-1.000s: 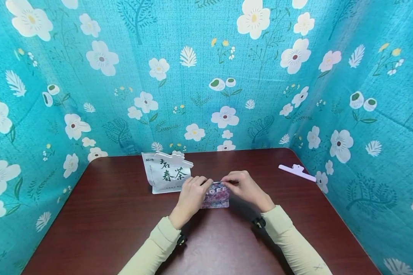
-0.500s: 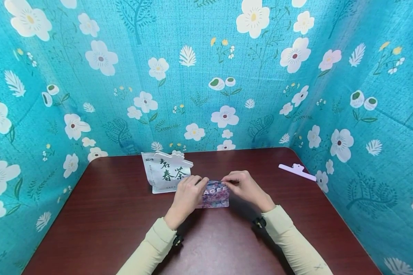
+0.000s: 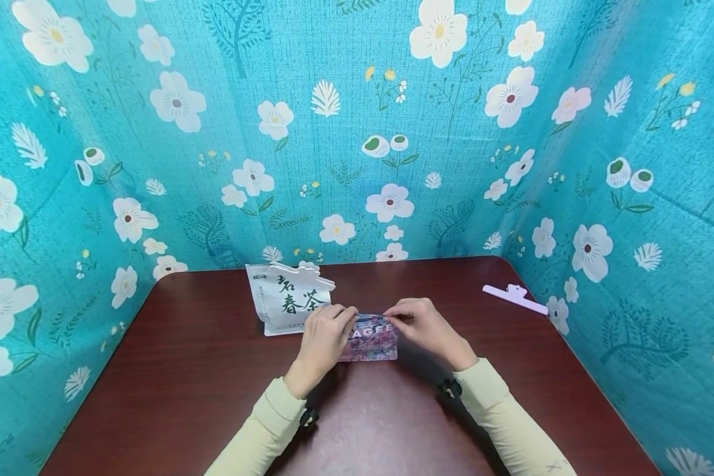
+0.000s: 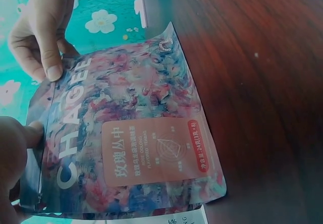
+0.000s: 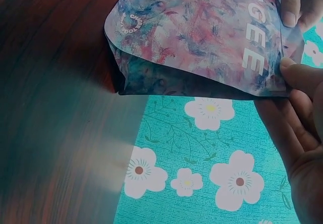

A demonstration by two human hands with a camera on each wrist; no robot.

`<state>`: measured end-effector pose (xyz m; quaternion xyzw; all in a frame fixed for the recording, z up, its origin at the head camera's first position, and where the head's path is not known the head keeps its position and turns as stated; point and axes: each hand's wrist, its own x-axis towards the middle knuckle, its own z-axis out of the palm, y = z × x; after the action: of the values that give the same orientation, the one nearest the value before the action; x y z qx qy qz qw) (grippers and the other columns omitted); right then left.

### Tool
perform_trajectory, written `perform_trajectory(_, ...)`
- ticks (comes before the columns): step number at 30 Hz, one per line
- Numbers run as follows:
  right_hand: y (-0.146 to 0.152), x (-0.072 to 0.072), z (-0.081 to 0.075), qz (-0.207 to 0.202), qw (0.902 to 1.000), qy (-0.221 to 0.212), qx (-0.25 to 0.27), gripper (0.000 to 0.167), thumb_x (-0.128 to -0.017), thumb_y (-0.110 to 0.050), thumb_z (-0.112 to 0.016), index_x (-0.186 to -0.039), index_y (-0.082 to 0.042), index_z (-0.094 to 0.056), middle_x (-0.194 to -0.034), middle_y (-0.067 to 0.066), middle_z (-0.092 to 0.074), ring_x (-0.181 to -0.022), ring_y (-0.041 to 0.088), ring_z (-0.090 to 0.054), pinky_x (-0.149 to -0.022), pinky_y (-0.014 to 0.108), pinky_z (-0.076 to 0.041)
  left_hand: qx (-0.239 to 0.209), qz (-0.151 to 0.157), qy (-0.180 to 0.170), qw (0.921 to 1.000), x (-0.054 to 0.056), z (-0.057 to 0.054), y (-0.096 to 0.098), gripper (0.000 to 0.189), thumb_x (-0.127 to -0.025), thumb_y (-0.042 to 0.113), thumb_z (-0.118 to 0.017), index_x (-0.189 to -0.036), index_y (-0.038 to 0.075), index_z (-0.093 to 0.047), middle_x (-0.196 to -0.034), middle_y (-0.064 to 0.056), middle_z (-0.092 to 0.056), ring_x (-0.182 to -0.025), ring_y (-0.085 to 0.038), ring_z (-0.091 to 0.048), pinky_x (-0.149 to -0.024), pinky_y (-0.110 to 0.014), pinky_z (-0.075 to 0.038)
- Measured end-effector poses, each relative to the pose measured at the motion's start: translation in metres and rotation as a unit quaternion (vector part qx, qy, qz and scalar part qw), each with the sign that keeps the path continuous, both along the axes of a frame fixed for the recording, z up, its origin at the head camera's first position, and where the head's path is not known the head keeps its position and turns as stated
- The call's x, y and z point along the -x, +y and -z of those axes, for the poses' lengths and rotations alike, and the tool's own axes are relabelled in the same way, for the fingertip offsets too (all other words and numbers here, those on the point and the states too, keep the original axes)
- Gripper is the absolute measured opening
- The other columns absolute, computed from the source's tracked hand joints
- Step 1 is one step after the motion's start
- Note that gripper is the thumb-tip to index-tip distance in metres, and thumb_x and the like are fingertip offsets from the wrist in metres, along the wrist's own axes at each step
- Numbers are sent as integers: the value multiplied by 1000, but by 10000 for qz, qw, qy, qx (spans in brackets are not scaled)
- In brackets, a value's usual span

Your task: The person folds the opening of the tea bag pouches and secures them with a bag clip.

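A pink and blue patterned tea bag pouch (image 3: 371, 340), lettered CHAGEE, stands upright on the table between both hands. My left hand (image 3: 326, 334) pinches its top edge toward the left end, thumb on the near face. At the top right corner, my right hand (image 3: 425, 327) grips the edge between thumb and fingers. In the left wrist view the front of the pouch (image 4: 136, 118) shows a pink label and a seal strip along the top. From the right wrist view, the folded side of the pouch (image 5: 171, 75) bulges outward.
Behind my left hand stands a white tea bag pouch (image 3: 274, 311) with dark characters, a white sealing clip (image 3: 300, 274) across its top. A pale purple sealing clip (image 3: 514, 299) lies at the right table edge. Flowered blue cloth (image 3: 345, 132) walls the dark red table (image 3: 184, 370).
My left hand has slid left along the top edge of the patterned pouch, uncovering more of the lettering. My right hand stays at the right corner.
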<state>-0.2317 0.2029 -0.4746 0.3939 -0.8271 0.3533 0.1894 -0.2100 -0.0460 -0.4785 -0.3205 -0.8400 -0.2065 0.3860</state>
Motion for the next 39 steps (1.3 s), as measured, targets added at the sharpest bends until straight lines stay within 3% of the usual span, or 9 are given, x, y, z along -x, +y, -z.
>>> perform_trajectory(14,-3,-11,3,-67,9988,481,-48,23,-80,6,-81,-98,-7,-80,-91,0,-74,-80,10,-68,-71,25,-58,-13,-28,-37,10000,0,4,0,8,-90,11,-77,-99,11,-76,-81,-1,-69,-72,-19,-64,-66,-34,-48)
perform_trajectory(27,-9,-17,7,267,9980,536,-185,17,-79,-4,-86,-93,-11,-81,-89,-3,-69,-81,9,-65,-71,25,-57,-19,-23,-37,10000,0,6,0,8,-93,11,-73,-100,11,-76,-85,-2,-69,-76,-21,-65,-73,-38,-51)
perform_trajectory(33,-9,-17,9,296,9993,233,-60,8,-86,-9,-82,-93,-12,-81,-87,-5,-68,-78,11,-65,-68,31,-58,39,-72,-142,9999,0,6,-1,9,-95,12,-71,-102,12,-76,-86,-1,-69,-77,-20,-64,-73,-37,-50)
perform_trajectory(39,-11,-13,9,374,9990,-226,133,15,-82,-9,-84,-96,-12,-81,-87,-2,-70,-77,9,-67,-69,27,-60,103,-58,-195,9997,-1,6,-2,10,-95,12,-71,-103,12,-76,-87,-2,-69,-79,-20,-65,-72,-36,-49)
